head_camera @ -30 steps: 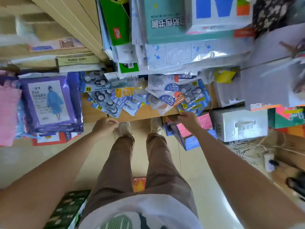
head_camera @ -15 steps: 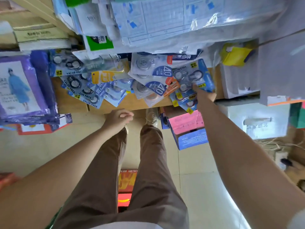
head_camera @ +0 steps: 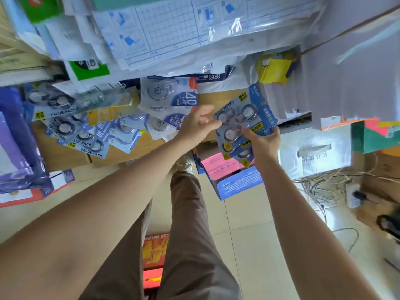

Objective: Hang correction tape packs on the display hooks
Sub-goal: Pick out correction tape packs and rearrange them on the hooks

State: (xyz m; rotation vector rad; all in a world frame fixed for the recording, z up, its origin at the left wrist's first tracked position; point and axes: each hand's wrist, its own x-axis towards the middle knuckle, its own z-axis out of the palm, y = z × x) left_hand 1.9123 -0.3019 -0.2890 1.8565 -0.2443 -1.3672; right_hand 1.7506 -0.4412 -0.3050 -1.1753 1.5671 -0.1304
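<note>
My right hand (head_camera: 263, 142) grips a small stack of blue correction tape packs (head_camera: 249, 113) by the lower right corner, holding it up in front of the display. The top pack shows three round tape wheels under a clear blister. My left hand (head_camera: 195, 124) is at the stack's left edge, its fingertips touching the top pack. More correction tape packs (head_camera: 82, 135) with "VALUE PACK" labels hang in overlapping rows at the left. White-and-blue "40" packs (head_camera: 171, 94) hang in the middle. The hooks themselves are hidden behind the packs.
A blue box with pink sheets (head_camera: 231, 176) stands on the floor below my hands. A white carton (head_camera: 316, 152) sits to the right, with loose cables (head_camera: 324, 187) beside it. Purple raincoat packs (head_camera: 15, 148) hang at far left. Large clear-wrapped sheets (head_camera: 173, 29) hang above.
My right hand has lifted the blue pack stack up and away from the display. My left hand has risen from near my leg to meet the stack's left edge.
</note>
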